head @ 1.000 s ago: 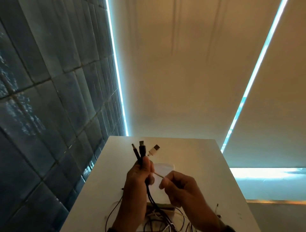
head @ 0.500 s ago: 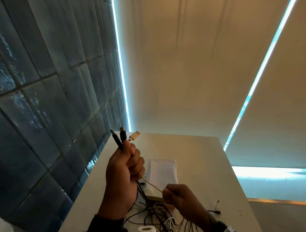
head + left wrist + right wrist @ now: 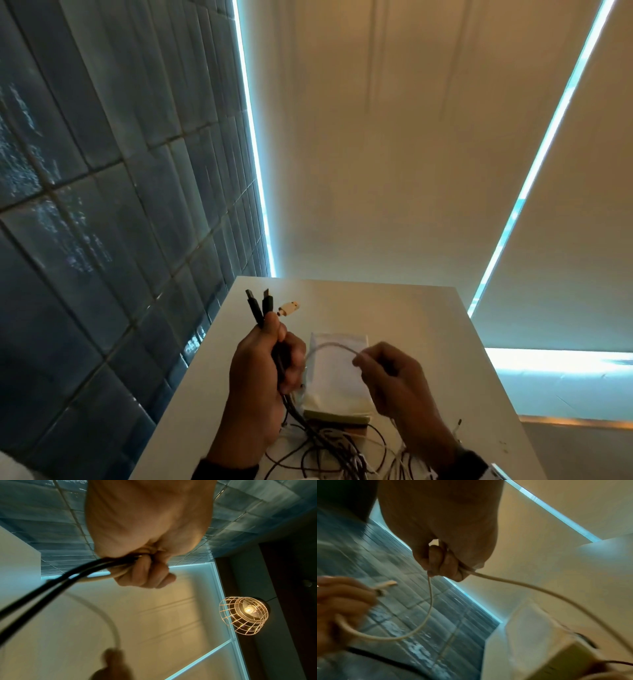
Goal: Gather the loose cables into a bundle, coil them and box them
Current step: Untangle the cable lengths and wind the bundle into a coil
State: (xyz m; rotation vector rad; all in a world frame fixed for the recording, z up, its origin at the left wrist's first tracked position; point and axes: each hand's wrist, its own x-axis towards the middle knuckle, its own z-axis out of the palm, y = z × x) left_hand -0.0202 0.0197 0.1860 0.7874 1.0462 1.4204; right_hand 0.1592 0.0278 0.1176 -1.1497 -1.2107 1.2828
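My left hand [image 3: 270, 363] is raised above the white table [image 3: 428, 325] and grips a bundle of cables [image 3: 96, 566], two black and one white. Two black plugs [image 3: 260, 306] and a white plug [image 3: 288, 307] stick up out of the fist. My right hand [image 3: 383, 370] pinches the white cable [image 3: 329, 346], which arcs between the two hands over a pale box [image 3: 337, 377]. The wrist view shows the right hand's fingers [image 3: 440, 561] curled round that white cable [image 3: 522, 585]. More loose cables [image 3: 329, 445] lie tangled on the table in front of the box.
A dark tiled wall [image 3: 102, 205] runs along the table's left edge. Closed pale blinds [image 3: 394, 154] with bright strips hang behind the table. A wire-cage lamp [image 3: 243, 615] shows in the left wrist view. The table's right edge [image 3: 496, 377] drops off to the floor.
The left hand has come back down and right toward the box. The right hand rose, and the white cable between the hands went from a taut line to a loose arc.
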